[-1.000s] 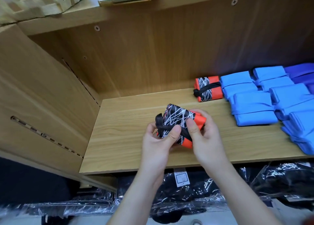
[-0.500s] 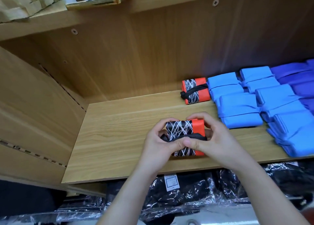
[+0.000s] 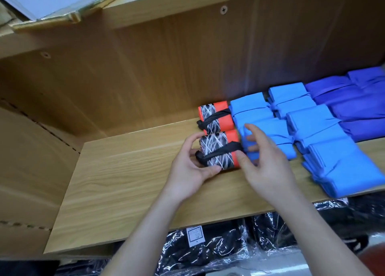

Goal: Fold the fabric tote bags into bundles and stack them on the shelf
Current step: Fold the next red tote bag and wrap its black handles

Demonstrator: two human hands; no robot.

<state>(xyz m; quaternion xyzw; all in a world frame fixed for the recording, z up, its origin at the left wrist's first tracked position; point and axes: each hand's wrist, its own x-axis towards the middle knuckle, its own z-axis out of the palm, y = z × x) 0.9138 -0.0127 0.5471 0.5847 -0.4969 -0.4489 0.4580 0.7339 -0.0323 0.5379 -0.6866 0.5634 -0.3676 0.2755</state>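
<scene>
The bundle (image 3: 218,150), black with white streaks, orange at its right end and tied by a black strap, lies on the shelf (image 3: 125,182), right of the board's middle. It sits just in front of a matching rear bundle (image 3: 215,117), and the two touch or nearly touch. Its orange end is against the light-blue bundles (image 3: 262,117) to the right.

The left hand (image 3: 191,169) is at the bundle's left end. Its thumb lies along the near edge and its forefinger curves over the far top corner, so the hand grips that end between them. The right hand (image 3: 268,165) is at the other end. Its thumb tip touches the near orange corner, while its fingers are spread and loose above the light-blue bundles, holding nothing. The hands are apart, with the bundle between them.

More light-blue bundles fill the shelf to the right, some stacked, out to the front edge. Dark-blue bundles (image 3: 354,102) lie behind them by the back wall. Under the shelf are black goods in clear plastic (image 3: 210,252), one with a white label. A gold-edged flat thing (image 3: 62,11) lies on the board above.
</scene>
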